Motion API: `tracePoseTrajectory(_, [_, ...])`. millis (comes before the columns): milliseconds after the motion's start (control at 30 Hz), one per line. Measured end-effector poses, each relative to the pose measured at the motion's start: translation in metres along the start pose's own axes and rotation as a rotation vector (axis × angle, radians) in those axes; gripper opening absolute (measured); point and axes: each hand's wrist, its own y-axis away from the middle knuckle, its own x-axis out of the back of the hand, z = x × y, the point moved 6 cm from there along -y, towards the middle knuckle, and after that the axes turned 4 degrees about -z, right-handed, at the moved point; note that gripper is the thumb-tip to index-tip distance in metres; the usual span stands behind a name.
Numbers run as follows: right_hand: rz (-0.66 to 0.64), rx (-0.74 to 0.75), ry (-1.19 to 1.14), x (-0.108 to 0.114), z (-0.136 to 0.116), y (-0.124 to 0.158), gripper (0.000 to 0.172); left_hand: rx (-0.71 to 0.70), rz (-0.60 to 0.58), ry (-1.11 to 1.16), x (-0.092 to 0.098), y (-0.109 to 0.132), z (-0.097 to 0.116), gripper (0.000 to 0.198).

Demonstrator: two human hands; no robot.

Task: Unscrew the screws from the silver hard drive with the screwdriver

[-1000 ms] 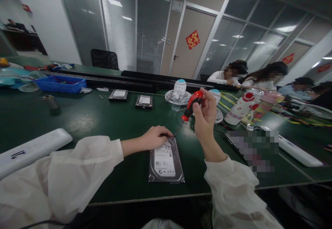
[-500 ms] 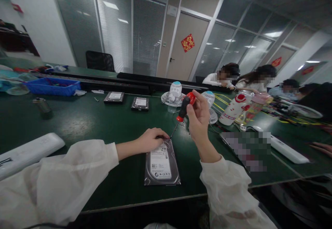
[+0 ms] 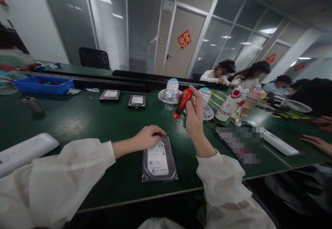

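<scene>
A hard drive [image 3: 158, 159] lies label up on the green table [image 3: 85, 121] in front of me. My left hand [image 3: 148, 136] rests on its far left corner, fingers curled and pressed together on the drive. My right hand [image 3: 194, 113] is closed round the handle of a red and black screwdriver [image 3: 180, 106], held tilted. Its thin shaft slants down to the left and its tip meets the drive's far corner beside my left fingers. Both arms wear white sleeves.
Two more hard drives [image 3: 110, 95] [image 3: 137, 101] lie farther back, beside small white fans [image 3: 169, 91]. A blue tray [image 3: 43, 85] and a metal can [image 3: 31, 104] stand at left, a white bar [image 3: 24, 152] near left. Bottles [image 3: 228, 105] and seated people are at right.
The view has drifted to the right, so everything sits further left in the picture. The screwdriver handle has tipped slightly. My left hand stays on the drive's corner.
</scene>
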Motion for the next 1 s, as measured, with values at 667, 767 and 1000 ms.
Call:
tracePoseTrajectory(667, [0.042, 0.010, 0.107, 0.0055, 0.0002, 0.0013, 0.037, 0.007, -0.008, -0.013, 0.0016, 0.0005, 0.0041, 0.034])
tracePoseTrajectory(767, [0.019, 0.009, 0.084, 0.0029, 0.0007, 0.0003, 0.040, 0.007, -0.007, -0.018, 0.0016, 0.0005, 0.0041, 0.035])
tracePoseTrajectory(1000, [0.078, 0.098, 0.178, 0.0066, -0.0048, 0.0001, 0.043, 0.015, -0.011, -0.021, 0.0017, 0.0008, 0.0052, 0.033])
